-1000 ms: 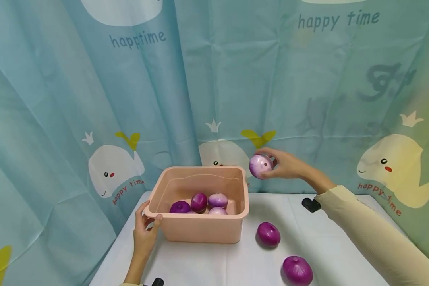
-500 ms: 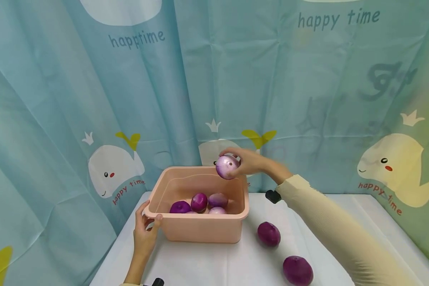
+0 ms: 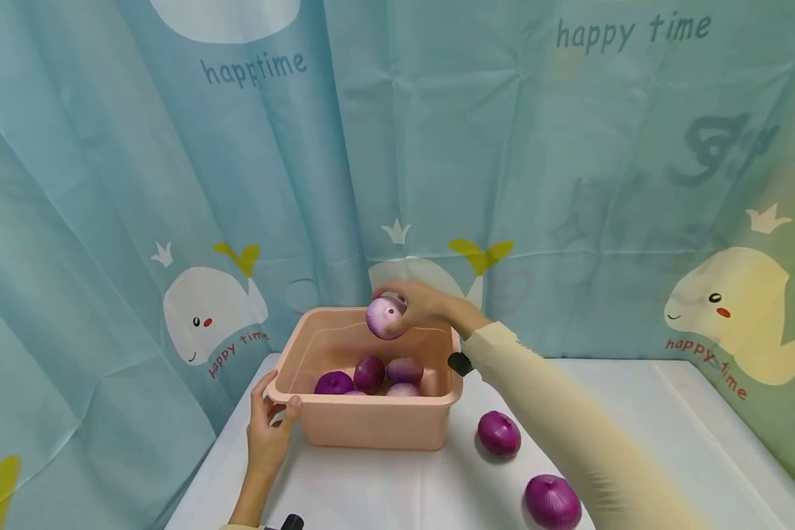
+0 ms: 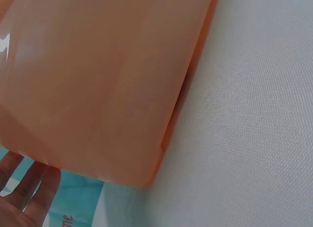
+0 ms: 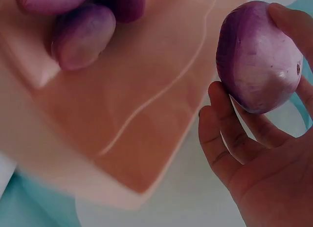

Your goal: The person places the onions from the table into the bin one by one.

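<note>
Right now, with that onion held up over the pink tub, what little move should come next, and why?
Probably lower the red onion a little and let it go. The right hand holds it above the pink tub, over the far side where the floor looks bare, and the left hand grips the tub's rim to steady it. Other onions lie below, so a short drop seems gentler.

Near wall of the pink bin is hiding the lower parts of the onions inside. Right sleeve is blurring and running off the bottom edge. Left hand is showing only fingers at the left wrist view's corner.
</note>
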Action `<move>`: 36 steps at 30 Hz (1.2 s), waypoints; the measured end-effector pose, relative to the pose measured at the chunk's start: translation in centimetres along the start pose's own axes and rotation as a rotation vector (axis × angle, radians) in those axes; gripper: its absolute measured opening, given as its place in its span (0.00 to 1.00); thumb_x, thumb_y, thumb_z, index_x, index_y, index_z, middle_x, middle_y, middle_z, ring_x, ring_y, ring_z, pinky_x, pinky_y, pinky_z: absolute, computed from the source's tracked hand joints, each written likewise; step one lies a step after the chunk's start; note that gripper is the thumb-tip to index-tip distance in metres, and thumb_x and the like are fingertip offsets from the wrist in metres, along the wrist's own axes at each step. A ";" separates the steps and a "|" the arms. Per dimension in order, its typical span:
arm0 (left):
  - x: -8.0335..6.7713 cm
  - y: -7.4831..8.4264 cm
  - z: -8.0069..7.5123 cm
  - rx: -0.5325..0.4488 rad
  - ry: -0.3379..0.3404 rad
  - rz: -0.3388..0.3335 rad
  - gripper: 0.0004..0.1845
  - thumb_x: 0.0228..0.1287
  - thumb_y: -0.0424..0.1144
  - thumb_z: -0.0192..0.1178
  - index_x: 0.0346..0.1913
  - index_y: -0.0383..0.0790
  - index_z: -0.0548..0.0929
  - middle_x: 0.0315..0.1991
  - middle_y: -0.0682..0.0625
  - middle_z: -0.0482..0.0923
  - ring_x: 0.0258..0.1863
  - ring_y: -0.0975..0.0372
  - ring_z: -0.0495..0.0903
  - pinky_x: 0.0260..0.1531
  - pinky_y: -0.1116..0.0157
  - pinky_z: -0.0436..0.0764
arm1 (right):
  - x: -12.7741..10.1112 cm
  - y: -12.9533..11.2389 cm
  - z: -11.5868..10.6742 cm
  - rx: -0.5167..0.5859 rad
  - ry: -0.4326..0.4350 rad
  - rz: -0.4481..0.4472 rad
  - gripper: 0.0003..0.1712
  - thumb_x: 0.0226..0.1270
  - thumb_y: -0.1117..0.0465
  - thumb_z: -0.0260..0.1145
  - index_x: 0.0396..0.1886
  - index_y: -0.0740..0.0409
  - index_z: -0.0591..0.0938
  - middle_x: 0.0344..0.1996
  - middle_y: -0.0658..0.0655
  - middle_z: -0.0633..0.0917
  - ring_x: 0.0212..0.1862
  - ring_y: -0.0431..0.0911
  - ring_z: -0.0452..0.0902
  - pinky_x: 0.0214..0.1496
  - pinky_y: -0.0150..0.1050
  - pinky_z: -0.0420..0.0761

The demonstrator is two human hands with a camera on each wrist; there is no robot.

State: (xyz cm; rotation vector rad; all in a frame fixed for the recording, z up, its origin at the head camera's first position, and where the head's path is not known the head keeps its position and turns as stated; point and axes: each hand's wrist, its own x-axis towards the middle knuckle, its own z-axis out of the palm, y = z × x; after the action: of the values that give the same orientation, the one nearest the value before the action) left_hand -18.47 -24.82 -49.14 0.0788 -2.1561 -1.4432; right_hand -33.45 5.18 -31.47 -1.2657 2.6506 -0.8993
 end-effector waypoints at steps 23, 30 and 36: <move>-0.1 0.2 -0.1 -0.013 -0.001 0.019 0.34 0.73 0.38 0.62 0.78 0.52 0.61 0.68 0.39 0.74 0.47 0.72 0.76 0.42 0.72 0.79 | 1.0 -0.1 2.3 0.024 -0.151 0.135 0.41 0.59 0.50 0.79 0.71 0.42 0.72 0.64 0.54 0.78 0.64 0.51 0.74 0.64 0.47 0.74; -0.1 0.1 0.0 0.017 0.001 -0.002 0.34 0.74 0.41 0.62 0.78 0.54 0.61 0.69 0.40 0.74 0.48 0.72 0.75 0.43 0.72 0.79 | 0.6 -0.1 2.2 0.032 -0.150 0.129 0.42 0.61 0.48 0.78 0.73 0.38 0.70 0.70 0.58 0.73 0.71 0.58 0.66 0.69 0.54 0.69; -0.1 0.2 0.0 0.012 -0.001 -0.009 0.34 0.74 0.41 0.62 0.78 0.55 0.61 0.70 0.41 0.73 0.49 0.72 0.75 0.43 0.72 0.78 | 0.1 0.0 1.6 0.042 -0.105 0.038 0.41 0.62 0.51 0.77 0.73 0.47 0.71 0.69 0.61 0.74 0.70 0.60 0.67 0.69 0.57 0.69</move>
State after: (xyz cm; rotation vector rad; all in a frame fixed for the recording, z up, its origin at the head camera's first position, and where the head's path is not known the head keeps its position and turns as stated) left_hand -18.35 -24.68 -48.97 0.0923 -2.1683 -1.4361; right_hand -32.98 4.35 -32.80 -1.2141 2.5520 -0.8541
